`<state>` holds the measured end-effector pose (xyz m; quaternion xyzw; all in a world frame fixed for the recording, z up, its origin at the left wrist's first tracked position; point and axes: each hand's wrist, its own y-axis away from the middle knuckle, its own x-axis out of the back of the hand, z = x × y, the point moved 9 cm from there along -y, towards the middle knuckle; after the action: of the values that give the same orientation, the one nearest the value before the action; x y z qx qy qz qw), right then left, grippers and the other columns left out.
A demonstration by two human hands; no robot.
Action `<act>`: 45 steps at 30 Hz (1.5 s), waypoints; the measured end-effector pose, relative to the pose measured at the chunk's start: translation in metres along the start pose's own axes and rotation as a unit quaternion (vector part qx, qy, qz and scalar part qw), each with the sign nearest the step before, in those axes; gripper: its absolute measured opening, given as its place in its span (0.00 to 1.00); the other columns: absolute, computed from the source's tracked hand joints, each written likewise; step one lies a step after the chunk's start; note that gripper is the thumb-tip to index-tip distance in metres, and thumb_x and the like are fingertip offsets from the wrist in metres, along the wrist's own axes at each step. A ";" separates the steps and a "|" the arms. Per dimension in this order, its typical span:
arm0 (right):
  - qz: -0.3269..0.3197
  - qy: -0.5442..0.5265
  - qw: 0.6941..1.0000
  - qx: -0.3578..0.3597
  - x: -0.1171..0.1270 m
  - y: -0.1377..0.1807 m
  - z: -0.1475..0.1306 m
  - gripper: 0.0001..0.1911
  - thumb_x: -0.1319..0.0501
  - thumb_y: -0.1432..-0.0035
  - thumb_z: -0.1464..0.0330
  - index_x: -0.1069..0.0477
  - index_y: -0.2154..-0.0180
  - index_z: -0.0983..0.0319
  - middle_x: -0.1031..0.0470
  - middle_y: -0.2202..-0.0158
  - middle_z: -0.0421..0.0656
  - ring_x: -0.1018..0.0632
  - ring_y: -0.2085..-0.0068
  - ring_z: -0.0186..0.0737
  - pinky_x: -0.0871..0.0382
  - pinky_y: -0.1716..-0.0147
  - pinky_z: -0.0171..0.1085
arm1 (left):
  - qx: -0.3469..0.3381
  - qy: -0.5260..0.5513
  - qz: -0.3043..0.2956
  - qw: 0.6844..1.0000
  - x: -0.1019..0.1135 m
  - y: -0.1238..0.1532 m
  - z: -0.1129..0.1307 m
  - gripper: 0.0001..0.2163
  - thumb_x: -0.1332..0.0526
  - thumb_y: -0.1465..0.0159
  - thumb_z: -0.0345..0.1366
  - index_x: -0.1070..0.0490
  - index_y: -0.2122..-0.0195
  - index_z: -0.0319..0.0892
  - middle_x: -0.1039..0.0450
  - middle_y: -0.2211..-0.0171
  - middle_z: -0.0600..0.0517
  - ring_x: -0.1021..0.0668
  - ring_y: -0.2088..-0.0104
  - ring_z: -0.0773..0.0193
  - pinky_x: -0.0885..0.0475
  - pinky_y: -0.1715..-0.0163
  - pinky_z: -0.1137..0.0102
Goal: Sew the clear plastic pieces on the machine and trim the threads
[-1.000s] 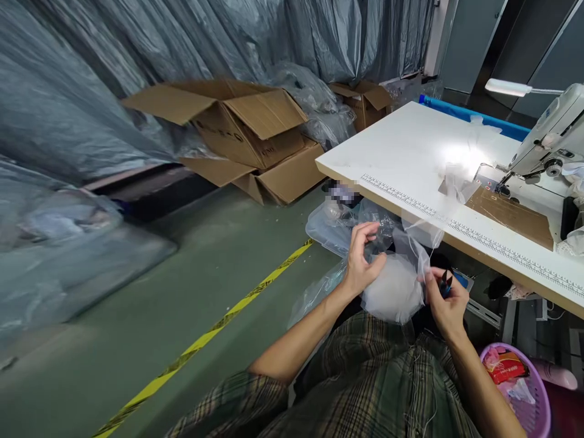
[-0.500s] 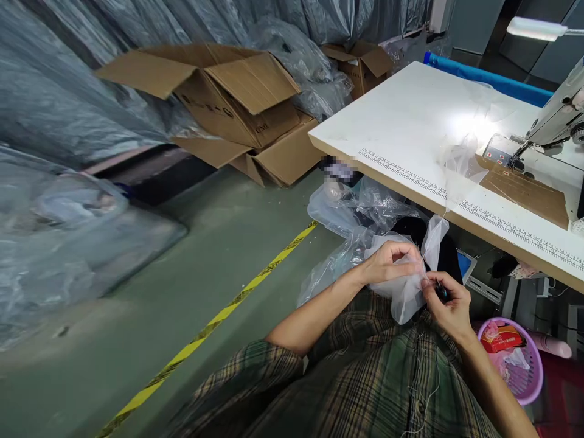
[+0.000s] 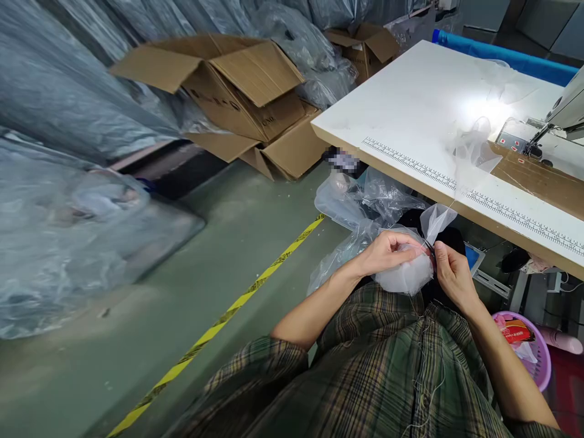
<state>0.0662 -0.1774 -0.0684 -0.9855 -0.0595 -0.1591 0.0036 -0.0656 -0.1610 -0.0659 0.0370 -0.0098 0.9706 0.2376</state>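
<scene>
Sheer white fabric (image 3: 404,277) is bunched over my lap, below the front edge of the sewing table. My left hand (image 3: 383,252) is closed on it, pinching it between thumb and fingers. In my right hand (image 3: 455,274) is a small pair of dark thread snips (image 3: 431,248); most of the tool is hidden by the fingers. Its dark tip meets the fabric beside my left fingertips. A loose fabric end stands up above the hands, near a thin thread at the table edge. More sheer fabric (image 3: 474,146) lies on the table by the sewing machine (image 3: 568,109).
The white table (image 3: 392,109) has a printed ruler along its front edge. Open cardboard boxes (image 3: 246,91) and clear plastic bags (image 3: 91,243) lie on the left. Yellow-black tape (image 3: 219,322) crosses the floor. A purple basket (image 3: 542,359) stands low at right.
My right hand has moved up with the snips, bringing their tip to the fabric near my left fingers. The bunched fabric is gathered higher. The view has shifted slightly.
</scene>
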 end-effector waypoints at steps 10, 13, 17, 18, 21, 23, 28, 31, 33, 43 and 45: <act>0.010 0.012 1.000 -0.010 0.003 0.006 0.008 0.34 0.50 0.42 0.37 0.34 0.77 0.60 0.40 0.82 0.36 0.40 0.79 0.32 0.48 0.80 0.33 | 0.011 0.029 0.026 0.999 0.003 -0.002 0.002 0.13 0.32 0.42 0.46 0.19 0.69 0.39 0.19 0.70 0.49 0.23 0.73 0.66 0.29 0.73 0.74; -0.003 0.016 1.000 0.011 -0.001 0.007 0.001 0.32 0.49 0.41 0.39 0.37 0.78 0.59 0.40 0.82 0.36 0.40 0.78 0.32 0.48 0.79 0.33 | 0.010 0.026 0.022 0.999 0.002 -0.002 0.003 0.13 0.33 0.42 0.45 0.20 0.69 0.39 0.19 0.70 0.49 0.22 0.71 0.65 0.28 0.72 0.74; 0.005 0.044 0.999 0.022 -0.002 0.004 0.000 0.30 0.47 0.40 0.41 0.37 0.78 0.59 0.41 0.83 0.34 0.42 0.79 0.32 0.49 0.79 0.34 | 0.011 0.016 0.018 1.000 0.000 -0.003 0.002 0.13 0.33 0.42 0.46 0.20 0.70 0.39 0.20 0.72 0.50 0.22 0.72 0.65 0.29 0.73 0.74; 0.010 0.051 0.999 0.017 -0.002 0.003 0.003 0.30 0.47 0.40 0.42 0.37 0.79 0.59 0.41 0.83 0.34 0.42 0.79 0.31 0.49 0.79 0.34 | 0.010 0.011 0.018 1.000 0.000 -0.003 0.001 0.13 0.33 0.42 0.46 0.20 0.70 0.39 0.21 0.72 0.51 0.23 0.72 0.66 0.29 0.73 0.74; 0.030 0.032 0.999 0.002 0.002 0.007 0.008 0.29 0.47 0.39 0.43 0.35 0.77 0.59 0.38 0.81 0.36 0.39 0.78 0.32 0.46 0.78 0.34 | 0.004 -0.003 0.017 1.000 -0.001 -0.001 0.002 0.13 0.33 0.41 0.46 0.20 0.70 0.39 0.22 0.74 0.52 0.24 0.75 0.67 0.32 0.75 0.75; 0.033 -0.018 0.999 0.004 0.003 0.013 0.008 0.26 0.46 0.39 0.44 0.30 0.70 0.60 0.31 0.75 0.38 0.35 0.75 0.33 0.42 0.76 0.33 | -0.002 -0.010 0.006 1.000 -0.003 0.000 0.005 0.13 0.34 0.40 0.46 0.20 0.69 0.39 0.23 0.76 0.52 0.25 0.76 0.68 0.33 0.77 0.75; -0.033 -0.089 0.995 -0.014 -0.010 0.028 0.023 0.20 0.36 0.44 0.50 0.31 0.71 0.60 0.30 0.76 0.37 0.34 0.75 0.33 0.37 0.75 0.32 | -0.046 -0.090 -0.035 0.994 -0.008 0.003 0.009 0.10 0.36 0.37 0.42 0.20 0.65 0.42 0.20 0.71 0.51 0.20 0.70 0.63 0.26 0.69 0.72; 0.001 -0.049 0.998 -0.034 -0.007 0.030 0.047 0.21 0.37 0.44 0.50 0.33 0.74 0.60 0.33 0.79 0.36 0.35 0.76 0.33 0.38 0.76 0.33 | -0.089 -0.191 0.006 0.978 -0.001 -0.002 0.003 0.07 0.34 0.39 0.39 0.21 0.61 0.45 0.21 0.64 0.51 0.20 0.62 0.60 0.25 0.58 0.67; 0.040 -0.009 0.998 -0.038 0.000 0.029 0.060 0.21 0.37 0.46 0.49 0.33 0.73 0.59 0.33 0.78 0.36 0.35 0.76 0.33 0.39 0.76 0.33 | -0.114 -0.216 0.057 0.968 0.007 -0.009 -0.003 0.09 0.31 0.41 0.39 0.22 0.59 0.46 0.23 0.58 0.49 0.21 0.57 0.58 0.26 0.52 0.64; 0.173 0.041 0.984 0.030 0.044 0.016 0.020 0.22 0.40 0.43 0.48 0.33 0.73 0.59 0.35 0.77 0.35 0.37 0.77 0.32 0.39 0.77 0.33 | -0.093 -0.169 0.155 0.969 0.001 -0.061 -0.017 0.07 0.34 0.38 0.39 0.23 0.66 0.41 0.24 0.65 0.50 0.23 0.67 0.64 0.28 0.62 0.69; 0.181 0.039 0.981 0.055 0.049 0.012 0.002 0.22 0.39 0.44 0.48 0.32 0.73 0.60 0.33 0.76 0.37 0.36 0.76 0.32 0.38 0.76 0.33 | -0.116 -0.200 0.137 0.963 -0.005 -0.054 -0.005 0.06 0.36 0.37 0.37 0.24 0.69 0.41 0.25 0.68 0.52 0.23 0.68 0.64 0.30 0.64 0.70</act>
<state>0.1140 -0.1831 -0.0550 -0.9714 0.1115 -0.1901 0.0886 -0.0367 -0.1147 -0.0714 0.2010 -0.1749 0.9588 0.0987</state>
